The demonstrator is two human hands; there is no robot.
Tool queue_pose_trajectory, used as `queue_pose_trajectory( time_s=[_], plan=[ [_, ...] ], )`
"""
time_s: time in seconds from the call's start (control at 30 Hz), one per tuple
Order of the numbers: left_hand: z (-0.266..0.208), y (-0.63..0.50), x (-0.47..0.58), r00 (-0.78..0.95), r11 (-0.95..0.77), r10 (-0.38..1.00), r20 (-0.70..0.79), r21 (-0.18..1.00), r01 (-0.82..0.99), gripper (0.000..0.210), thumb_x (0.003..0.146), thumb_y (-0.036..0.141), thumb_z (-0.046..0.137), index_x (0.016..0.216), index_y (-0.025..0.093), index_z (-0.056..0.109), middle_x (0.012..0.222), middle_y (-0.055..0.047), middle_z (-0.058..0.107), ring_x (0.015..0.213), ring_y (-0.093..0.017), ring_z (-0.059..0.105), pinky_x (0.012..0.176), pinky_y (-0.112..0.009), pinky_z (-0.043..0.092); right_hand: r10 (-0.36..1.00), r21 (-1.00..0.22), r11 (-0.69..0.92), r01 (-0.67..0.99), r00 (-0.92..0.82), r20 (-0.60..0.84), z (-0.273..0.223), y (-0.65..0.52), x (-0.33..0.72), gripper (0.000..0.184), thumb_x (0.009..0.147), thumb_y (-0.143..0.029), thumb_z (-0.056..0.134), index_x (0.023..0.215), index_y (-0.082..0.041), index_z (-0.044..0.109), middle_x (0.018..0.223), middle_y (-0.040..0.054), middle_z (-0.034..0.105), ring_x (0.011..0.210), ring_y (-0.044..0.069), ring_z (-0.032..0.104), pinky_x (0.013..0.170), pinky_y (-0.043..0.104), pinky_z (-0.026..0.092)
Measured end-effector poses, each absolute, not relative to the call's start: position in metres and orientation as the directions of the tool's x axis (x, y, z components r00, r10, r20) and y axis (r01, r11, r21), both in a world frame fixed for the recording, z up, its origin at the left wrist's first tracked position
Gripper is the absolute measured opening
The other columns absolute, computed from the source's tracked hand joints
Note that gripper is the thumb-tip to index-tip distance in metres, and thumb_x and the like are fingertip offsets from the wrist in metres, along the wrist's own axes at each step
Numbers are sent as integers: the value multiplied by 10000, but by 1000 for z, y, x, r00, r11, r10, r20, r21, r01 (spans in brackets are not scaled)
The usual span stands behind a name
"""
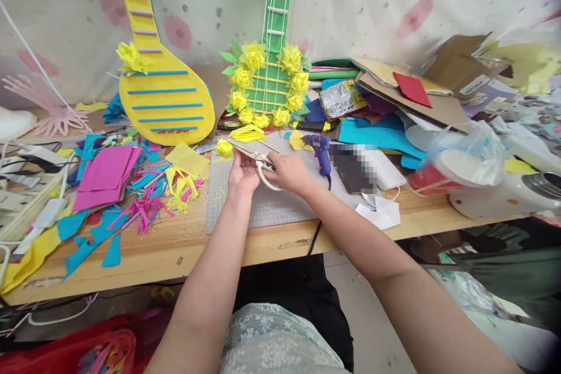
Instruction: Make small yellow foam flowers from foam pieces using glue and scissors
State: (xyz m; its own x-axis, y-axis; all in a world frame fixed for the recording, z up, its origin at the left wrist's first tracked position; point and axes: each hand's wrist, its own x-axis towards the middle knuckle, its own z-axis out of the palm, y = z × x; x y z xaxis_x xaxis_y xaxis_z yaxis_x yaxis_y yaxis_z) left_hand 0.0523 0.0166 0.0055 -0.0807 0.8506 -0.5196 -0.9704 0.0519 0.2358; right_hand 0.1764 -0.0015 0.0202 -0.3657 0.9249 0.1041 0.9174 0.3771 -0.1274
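Observation:
My right hand (287,172) is closed around the pale handles of a pair of scissors (268,176). Their metal blades point left, across the fingers of my left hand (244,172). That hand is turned palm up, its fingers bent at a small yellow paper flower (224,148), partly hidden by the blades. Both hands are above a grey cutting mat (280,210). Behind them lie folded yellow paper strips (248,133). A blue glue gun (322,152) rests to the right of my right hand.
A yellow paper lute (166,96) and a green one (268,90) ringed with yellow flowers lean at the back. Paper scraps (149,204) and magenta sheets (107,175) cover the left. A phone (353,169), a cup (456,169) and stacked cardboard (416,99) are on the right.

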Motion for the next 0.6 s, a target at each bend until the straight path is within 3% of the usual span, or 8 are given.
queue_pose_trajectory(
  time_s=[0.23, 0.37, 0.47, 0.6],
  plan=[
    [10, 14, 54, -114, 42, 839, -532, 271, -962, 299, 895, 227, 490, 623, 167, 599, 621, 14, 652, 721, -88, 655, 744, -223, 517, 930, -147, 367, 918, -361, 65, 20, -1, 176, 418, 883, -513, 380, 1018, -165, 567, 933, 101, 705, 833, 242, 649, 607, 275, 310],
    [13, 10, 55, -145, 53, 809, -569, 317, -947, 206, 846, 212, 576, 646, 166, 577, 633, 28, 639, 626, -54, 620, 717, -206, 500, 972, -197, 234, 952, -226, 62, 17, 6, 184, 405, 883, -502, 376, 1012, -173, 572, 920, 102, 700, 836, 236, 647, 621, 273, 350],
    [10, 8, 52, -273, 21, 793, -544, 472, -881, 100, 808, 164, 616, 708, 170, 607, 673, 35, 640, 627, -28, 604, 677, -161, 456, 998, -187, 58, 981, -52, 36, 14, 13, 195, 396, 876, -479, 381, 977, -157, 586, 931, 128, 690, 861, 256, 645, 659, 292, 394],
    [1, 9, 47, -461, -43, 803, -376, 736, -675, 76, 717, 114, 674, 693, 158, 617, 673, 38, 630, 593, -22, 568, 631, -146, 409, 997, -167, -73, 983, 72, -14, 7, 20, 207, 364, 854, -423, 423, 971, -114, 577, 982, 175, 667, 922, 285, 634, 712, 321, 437]
  ],
)
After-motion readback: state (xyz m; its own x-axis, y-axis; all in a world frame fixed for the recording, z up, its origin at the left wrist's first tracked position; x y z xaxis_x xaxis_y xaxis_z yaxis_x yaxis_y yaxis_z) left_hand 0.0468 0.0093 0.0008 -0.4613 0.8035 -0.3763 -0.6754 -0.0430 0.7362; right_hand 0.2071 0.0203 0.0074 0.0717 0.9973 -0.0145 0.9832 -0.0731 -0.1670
